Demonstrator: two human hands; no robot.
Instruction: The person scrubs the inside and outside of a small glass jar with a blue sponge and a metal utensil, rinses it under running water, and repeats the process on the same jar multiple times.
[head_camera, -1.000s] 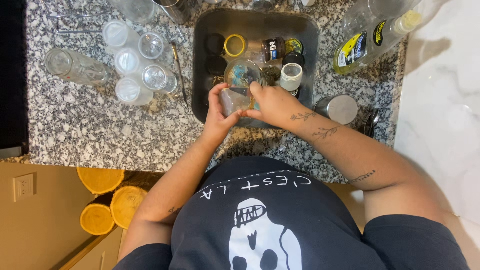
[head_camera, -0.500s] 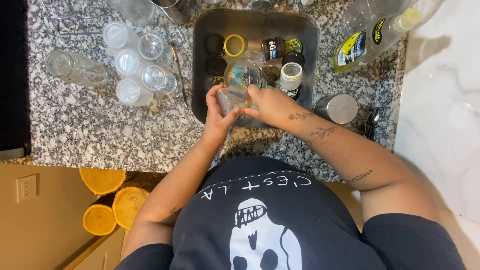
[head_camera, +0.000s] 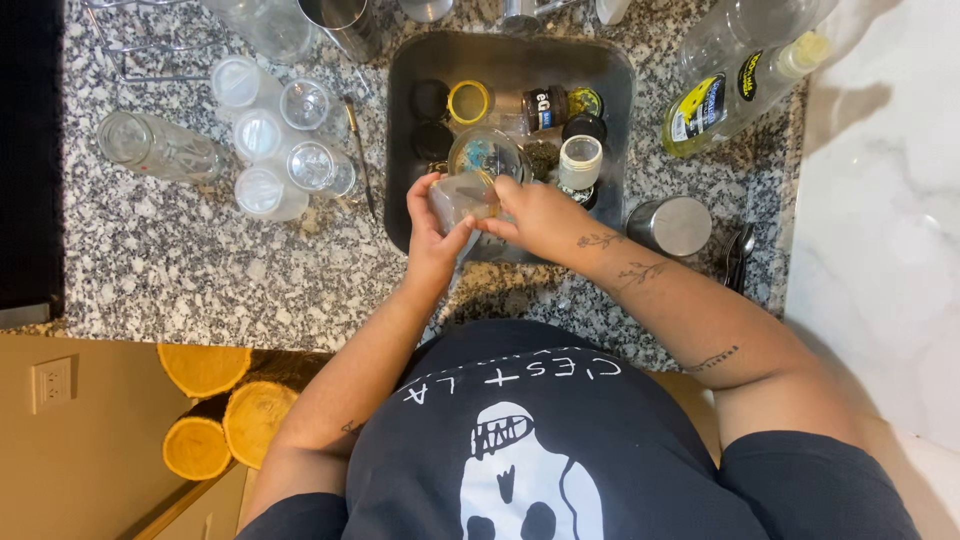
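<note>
Gripping clear round jar (head_camera: 462, 197), steel sink (head_camera: 405, 150)

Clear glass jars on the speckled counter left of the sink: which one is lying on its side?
The long clear glass jar farthest left. It lies flat, while the cluster of clear glass jars beside it stands upright.

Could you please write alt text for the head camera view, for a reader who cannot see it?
Seen from above, the left hand and right hand hold a clear jar over a dark sink containing jars and lids. Upturned clear glasses stand on the speckled granite counter.
</note>
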